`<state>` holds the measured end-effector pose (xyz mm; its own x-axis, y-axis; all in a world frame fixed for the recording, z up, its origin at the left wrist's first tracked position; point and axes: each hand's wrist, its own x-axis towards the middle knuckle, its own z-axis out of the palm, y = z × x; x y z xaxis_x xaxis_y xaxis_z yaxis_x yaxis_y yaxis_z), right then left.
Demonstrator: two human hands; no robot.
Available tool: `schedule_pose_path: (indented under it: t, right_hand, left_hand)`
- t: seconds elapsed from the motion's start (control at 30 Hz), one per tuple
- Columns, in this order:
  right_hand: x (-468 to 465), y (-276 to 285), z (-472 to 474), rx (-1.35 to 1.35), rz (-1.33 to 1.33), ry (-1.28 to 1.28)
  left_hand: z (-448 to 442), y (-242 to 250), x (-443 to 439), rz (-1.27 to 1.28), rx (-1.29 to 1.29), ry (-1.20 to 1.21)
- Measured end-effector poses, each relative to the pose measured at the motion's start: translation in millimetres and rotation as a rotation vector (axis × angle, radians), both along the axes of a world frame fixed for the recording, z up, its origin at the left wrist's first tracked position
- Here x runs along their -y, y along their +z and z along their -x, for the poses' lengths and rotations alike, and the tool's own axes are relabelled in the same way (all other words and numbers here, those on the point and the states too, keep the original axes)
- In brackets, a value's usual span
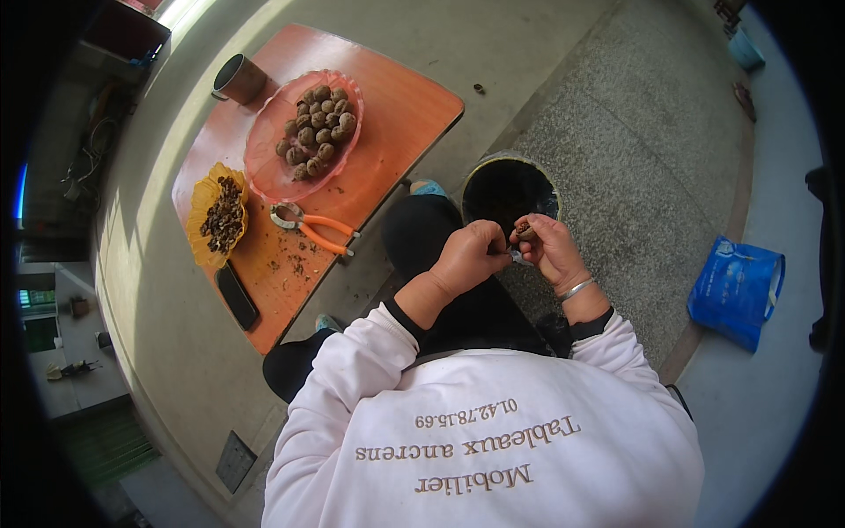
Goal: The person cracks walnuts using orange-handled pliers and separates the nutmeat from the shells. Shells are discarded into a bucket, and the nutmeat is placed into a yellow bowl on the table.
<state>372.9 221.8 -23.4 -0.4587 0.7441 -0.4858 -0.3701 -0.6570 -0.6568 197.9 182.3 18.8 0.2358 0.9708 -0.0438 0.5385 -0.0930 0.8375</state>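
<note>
My right hand (551,251), with a metal bangle at the wrist, holds a cracked walnut (525,231) in its fingers over the near rim of a black-lined bin (511,188). Close beside it is my left hand (470,254), fingers bent and fingertips low; whether they pinch anything cannot be told. To the left, a pink plastic bowl (267,142) holds several whole walnuts (318,120). Orange-handled pliers (317,228) lie on the orange table (389,86) near its edge. A yellow scalloped bowl (198,211) contains dark walnut pieces (224,214).
A metal mug (241,80) stands at the table's far left, and a black phone (236,297) lies at its near end. Shell crumbs (297,264) are scattered by the pliers. A blue bag (736,290) is on the floor at right. My knees are beside the table and bin.
</note>
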Motion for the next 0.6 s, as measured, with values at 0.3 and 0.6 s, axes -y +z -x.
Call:
schedule_pose_path:
  t: [0.3,0.6]
  right_hand:
    - [-2.2,3.8,-4.9,-0.140,-0.077,-0.020]
    - [8.9,14.9,7.3,-0.046,-0.109,-0.069]
  left_hand:
    - [0.9,-10.7,-6.8,0.184,0.370,0.145]
    - [-6.0,-6.1,-3.7,-0.039,0.210,0.134]
